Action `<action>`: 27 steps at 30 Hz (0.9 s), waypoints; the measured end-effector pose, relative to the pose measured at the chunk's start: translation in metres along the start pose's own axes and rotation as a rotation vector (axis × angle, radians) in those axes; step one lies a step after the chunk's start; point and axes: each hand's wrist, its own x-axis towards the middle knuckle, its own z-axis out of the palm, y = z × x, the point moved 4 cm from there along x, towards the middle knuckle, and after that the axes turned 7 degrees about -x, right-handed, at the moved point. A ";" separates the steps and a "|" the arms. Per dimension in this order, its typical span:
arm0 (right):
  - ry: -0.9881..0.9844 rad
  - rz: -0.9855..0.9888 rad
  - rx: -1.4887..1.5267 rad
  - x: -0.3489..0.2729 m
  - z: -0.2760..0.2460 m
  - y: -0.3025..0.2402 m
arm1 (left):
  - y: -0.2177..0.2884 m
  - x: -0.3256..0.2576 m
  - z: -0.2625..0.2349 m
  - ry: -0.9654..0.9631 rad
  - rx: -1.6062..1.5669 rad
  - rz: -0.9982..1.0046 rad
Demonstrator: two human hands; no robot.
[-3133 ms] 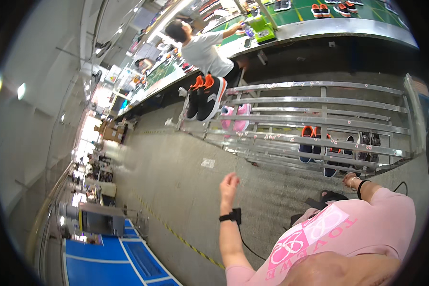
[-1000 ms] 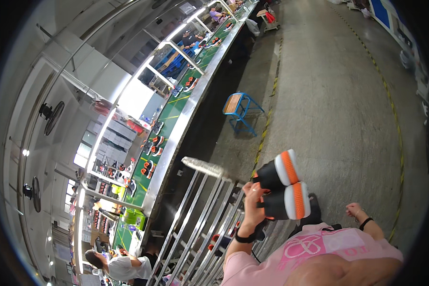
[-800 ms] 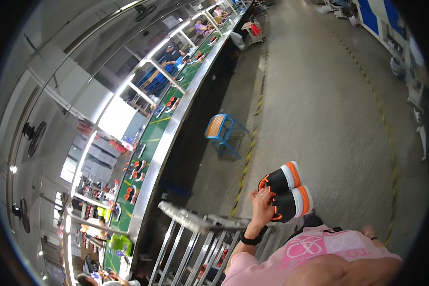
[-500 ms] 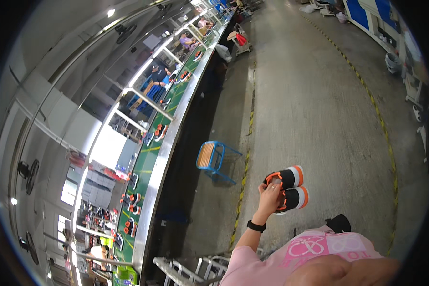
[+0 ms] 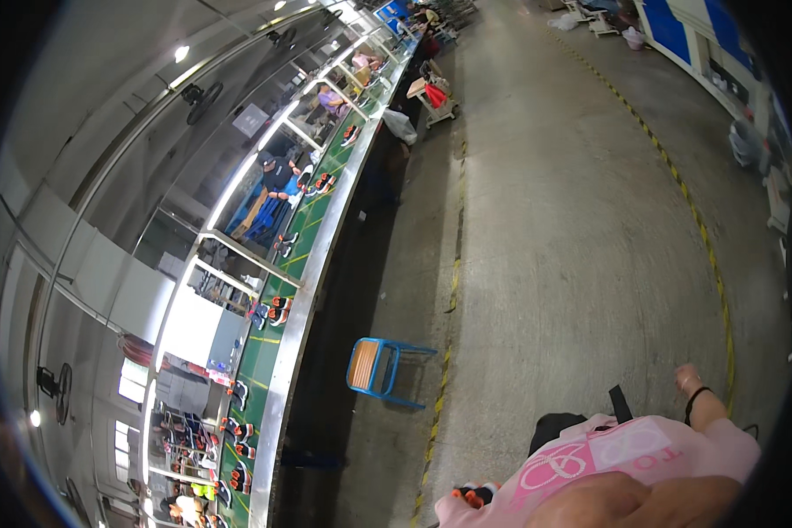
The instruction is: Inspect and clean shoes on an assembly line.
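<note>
A pair of black sneakers with orange parts (image 5: 475,495) shows only in part at the lower edge, against my left pink sleeve (image 5: 456,513). The sleeve hides my left hand, which gripped these shoes half a second ago; they still hang by that arm. My right hand (image 5: 685,379) swings out over the floor at the lower right, a black band round the wrist. No object shows in it, and its fingers are too small and blurred to read.
A blue-framed stool with a slatted wooden seat (image 5: 367,364) stands left of the striped floor line (image 5: 440,378). Along the left runs a green conveyor (image 5: 301,224) with several shoes and a metal edge. Workers sit beyond it. A trolley (image 5: 433,95) stands far ahead; machines (image 5: 700,53) line the right.
My left arm has dropped, taking the sneakers down toward my side. My right hand has come into view. The stool and conveyor sit lower in the picture, nearer to me.
</note>
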 end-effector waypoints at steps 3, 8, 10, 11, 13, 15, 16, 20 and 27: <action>-0.049 -0.109 -0.083 0.019 -0.026 -0.150 | 0.003 0.068 0.002 0.058 -0.090 -0.119; -0.184 -0.327 -0.120 0.100 0.020 -0.305 | 0.007 0.194 -0.005 0.125 -0.192 -0.332; -0.231 -0.340 -0.126 0.133 0.046 -0.351 | 0.010 0.262 -0.028 0.164 -0.230 -0.408; -0.271 -0.323 -0.118 0.146 0.048 -0.355 | 0.013 0.290 -0.035 0.163 -0.245 -0.439; -0.339 -0.271 -0.216 0.171 0.050 -0.376 | 0.013 0.353 -0.073 0.179 -0.265 -0.512; -0.399 -0.215 -0.293 0.196 0.046 -0.414 | 0.016 0.420 -0.122 0.198 -0.272 -0.568; -0.362 -0.177 -0.214 0.210 0.037 -0.425 | 0.046 0.474 -0.169 0.229 -0.185 -0.629; -0.179 -0.149 0.032 0.279 0.019 -0.504 | 0.076 0.642 -0.283 0.428 -0.154 -0.331; -0.248 -0.008 -0.224 0.445 -0.003 -0.626 | 0.171 0.846 -0.394 0.468 -0.485 -0.215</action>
